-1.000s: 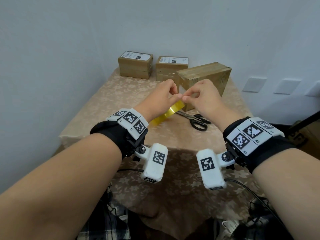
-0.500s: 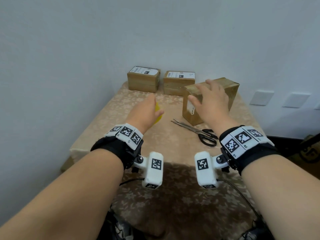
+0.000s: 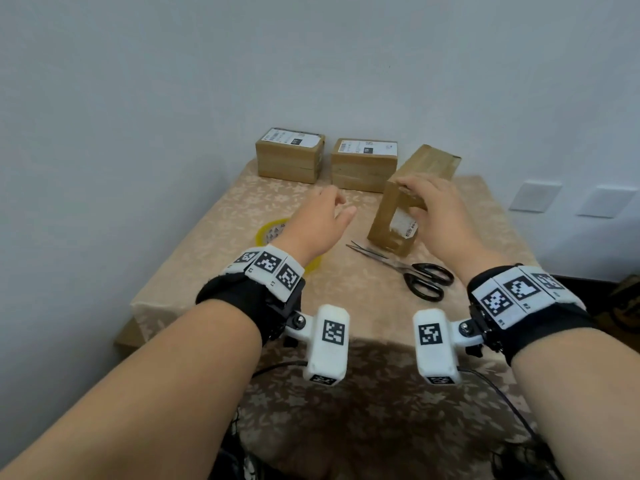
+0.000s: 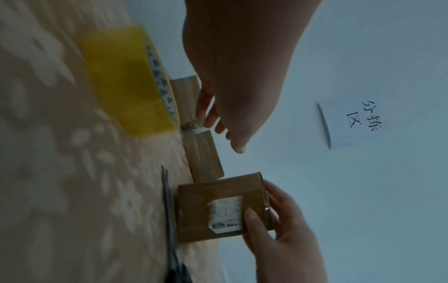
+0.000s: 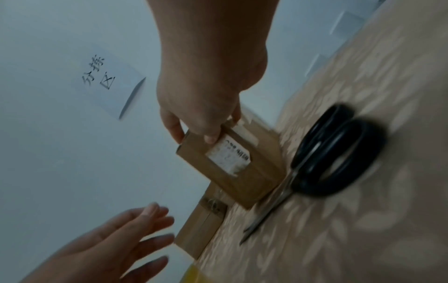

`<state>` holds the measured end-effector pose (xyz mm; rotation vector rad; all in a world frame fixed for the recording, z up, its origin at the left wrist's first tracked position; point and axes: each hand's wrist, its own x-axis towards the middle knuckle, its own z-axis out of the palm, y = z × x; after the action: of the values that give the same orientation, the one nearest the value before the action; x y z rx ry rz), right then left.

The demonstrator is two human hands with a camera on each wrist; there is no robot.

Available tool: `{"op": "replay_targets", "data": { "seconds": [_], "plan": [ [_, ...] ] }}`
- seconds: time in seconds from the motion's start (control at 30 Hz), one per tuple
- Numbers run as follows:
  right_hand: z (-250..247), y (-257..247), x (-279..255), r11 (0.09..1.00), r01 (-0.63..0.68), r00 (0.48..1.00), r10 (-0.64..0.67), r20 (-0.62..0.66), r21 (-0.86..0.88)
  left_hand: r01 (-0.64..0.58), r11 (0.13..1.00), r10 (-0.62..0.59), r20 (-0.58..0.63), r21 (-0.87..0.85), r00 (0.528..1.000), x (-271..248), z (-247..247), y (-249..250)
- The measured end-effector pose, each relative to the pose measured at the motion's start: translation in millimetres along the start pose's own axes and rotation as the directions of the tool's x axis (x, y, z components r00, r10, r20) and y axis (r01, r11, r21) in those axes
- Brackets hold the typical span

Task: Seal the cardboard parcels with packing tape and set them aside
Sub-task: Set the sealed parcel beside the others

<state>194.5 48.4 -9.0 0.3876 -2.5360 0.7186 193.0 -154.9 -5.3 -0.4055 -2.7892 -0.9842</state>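
A brown cardboard parcel [image 3: 388, 216] stands on the table, its face with a white label toward me. My right hand [image 3: 412, 199] grips its near top edge, fingers over the top and thumb on the labelled face [image 5: 227, 159]. My left hand [image 3: 341, 207] hovers open and empty just left of the parcel. The yellow tape roll [image 3: 268, 230] lies flat on the cloth below my left wrist, clear in the left wrist view [image 4: 128, 82]. Two taped parcels [image 3: 290, 155] [image 3: 363, 164] with labels on top sit at the back edge.
Black-handled scissors [image 3: 415, 275] lie on the cloth in front of the held parcel, blades pointing left. The table [image 3: 346, 313] with its beige patterned cloth stands against the wall. A paper note [image 4: 351, 122] hangs on the wall behind.
Both hands were pinching the tape end at the roll. Since then my left hand has set the roll down and opened, and my right hand has taken hold of the near parcel.
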Motion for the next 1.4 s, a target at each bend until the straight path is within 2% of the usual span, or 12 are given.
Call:
{"op": "replay_targets", "data": {
  "seconds": [0.13,0.23,0.33,0.5,0.57,0.63,0.77,0.97,1.07,1.17,1.27,1.4],
  "plan": [
    [-17.1,4.5,-14.8,0.991,-0.018,0.999,0.022,-0.030,0.133,0.018,0.952,0.062,0.249,-0.304,0.967,-1.8,16.4,23.4],
    [-16.8,-2.9,-23.1,0.954,-0.189,0.978,0.205,-0.046,0.232,0.000,0.903,0.140,0.296,-0.429,0.945,-1.0,37.7,37.8],
    [-12.2,-9.7,-22.4,0.825,-0.416,0.885,0.463,-0.037,0.382,-0.017,0.902,0.124,0.221,-0.432,0.967,2.9,51.8,46.0],
    [-9.9,-1.4,-17.5,0.674,-0.572,0.701,0.698,-0.149,0.468,-0.056,0.899,0.163,0.214,-0.435,0.963,-1.9,54.5,56.8],
    [-12.5,5.8,-17.4,0.648,-0.569,0.661,0.726,-0.186,0.507,-0.030,0.874,0.176,0.258,-0.486,0.950,-3.1,55.2,58.7],
    [-17.3,14.5,-17.1,0.682,-0.505,0.671,0.696,-0.257,0.529,-0.027,0.868,0.187,0.275,-0.496,0.943,-5.0,55.8,62.8],
    [-39.3,25.4,-15.4,0.718,-0.375,0.709,0.629,-0.318,0.586,-0.087,0.925,0.132,0.098,-0.370,0.986,0.4,59.3,64.9],
    [-57.3,59.7,2.3,0.482,-0.400,0.680,0.726,-0.100,0.780,0.090,0.938,-0.088,0.021,-0.335,0.996,53.3,49.8,68.6],
    [-63.4,81.1,23.2,0.440,-0.398,0.717,0.697,-0.027,0.805,0.248,0.838,-0.169,0.201,-0.487,0.965,87.0,43.7,70.1],
    [-68.5,103.4,50.0,0.376,-0.488,0.636,0.771,0.026,0.788,0.399,0.692,-0.173,0.398,-0.602,0.901,109.0,46.5,73.9],
    [-70.9,122.0,77.4,0.391,-0.640,0.541,0.841,0.027,0.661,0.427,0.656,-0.168,0.431,-0.622,0.886,130.1,54.6,76.3],
    [-72.4,132.2,98.1,0.361,-0.729,0.562,0.801,0.206,0.582,0.394,0.662,-0.188,0.368,-0.638,0.911,161.4,68.3,75.3]
  ]
}}
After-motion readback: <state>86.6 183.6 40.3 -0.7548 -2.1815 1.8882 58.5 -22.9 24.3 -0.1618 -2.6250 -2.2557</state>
